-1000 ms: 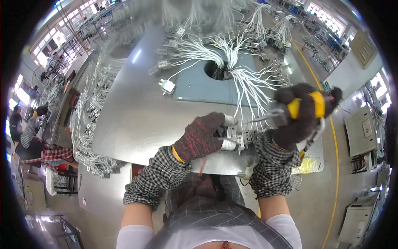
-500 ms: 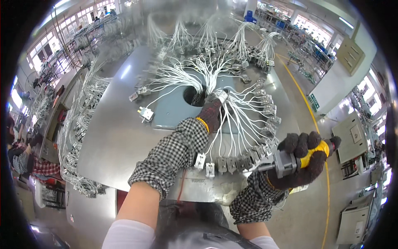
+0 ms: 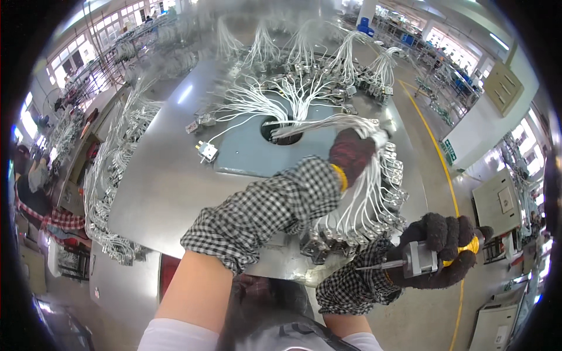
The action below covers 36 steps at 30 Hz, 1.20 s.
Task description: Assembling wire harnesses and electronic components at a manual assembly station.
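Dark knitted gloves with yellow cuffs cover both my hands. To the right of a round hole (image 3: 270, 132) in a grey plate, my left hand (image 3: 354, 155) is closed round a bundle of white cables (image 3: 319, 123). The bundle's tail reaches back over the hole; from the fist, more cables fan down to a curved row of metal-bodied plugs (image 3: 397, 175). At the table's right front edge my right hand (image 3: 442, 251) grips a yellow-handled tool (image 3: 420, 257) with a grey square block and a thin shaft pointing left. Its exact kind is unclear.
A single white plug (image 3: 206, 151) lies on the metal table (image 3: 146, 205), left of the hole. More cable bunches (image 3: 301, 96) spread behind it. White cables hang along a rack (image 3: 117, 193) at the left. A pillar and cabinets (image 3: 497, 196) stand right of a yellow floor line.
My left hand has moved right, drawing the cable bundle out from beside the hole; the plug row has shifted right and bunched together. The tool in my right hand has tilted and lowered slightly.
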{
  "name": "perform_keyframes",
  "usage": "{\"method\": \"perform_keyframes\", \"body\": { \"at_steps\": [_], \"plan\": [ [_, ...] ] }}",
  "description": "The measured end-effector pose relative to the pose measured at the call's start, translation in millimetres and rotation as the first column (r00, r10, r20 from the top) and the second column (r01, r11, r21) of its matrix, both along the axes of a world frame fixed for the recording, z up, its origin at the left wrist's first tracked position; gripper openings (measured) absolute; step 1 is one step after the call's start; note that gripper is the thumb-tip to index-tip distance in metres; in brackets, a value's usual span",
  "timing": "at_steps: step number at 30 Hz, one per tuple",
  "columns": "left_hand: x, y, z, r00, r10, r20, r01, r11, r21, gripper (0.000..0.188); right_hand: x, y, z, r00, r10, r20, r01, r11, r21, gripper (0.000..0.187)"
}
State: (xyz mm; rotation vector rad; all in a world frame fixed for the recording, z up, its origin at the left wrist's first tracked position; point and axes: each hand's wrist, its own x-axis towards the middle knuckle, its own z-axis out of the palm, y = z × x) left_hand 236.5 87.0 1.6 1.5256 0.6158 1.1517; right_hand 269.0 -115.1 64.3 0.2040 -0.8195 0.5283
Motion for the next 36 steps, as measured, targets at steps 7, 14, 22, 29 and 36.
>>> {"method": "perform_keyframes", "body": {
  "at_steps": [7, 14, 22, 29, 36],
  "plan": [
    [-43, -65, 84, 0.945, 0.225, -0.238, -0.108, 0.900, 0.423, 0.037, 20, -18, -3, 1.000, 0.011, -0.027, -0.008, 0.995, 0.095, 0.021],
    [-265, -82, 149, 0.876, 0.406, -0.261, 0.169, 0.248, 0.954, 0.022, 46, -28, -4, 0.993, 0.112, -0.044, -0.108, 0.992, 0.068, 0.022],
    [-446, -266, 128, 0.743, 0.445, 0.500, -0.500, 0.866, -0.028, 0.046, 32, 27, -14, 0.800, -0.574, 0.175, 0.600, 0.774, -0.204, 0.017],
    [-559, -272, 62, 0.195, 0.949, 0.248, -0.898, 0.275, -0.344, 0.039, 38, 48, -26, 0.844, 0.536, 0.013, -0.504, 0.801, -0.323, 0.018],
    [-844, -181, -145, 0.795, 0.468, -0.385, -0.343, 0.872, 0.350, 0.022, 24, 74, -43, 0.893, 0.411, 0.185, -0.280, 0.827, -0.488, 0.043]
  ]
}}
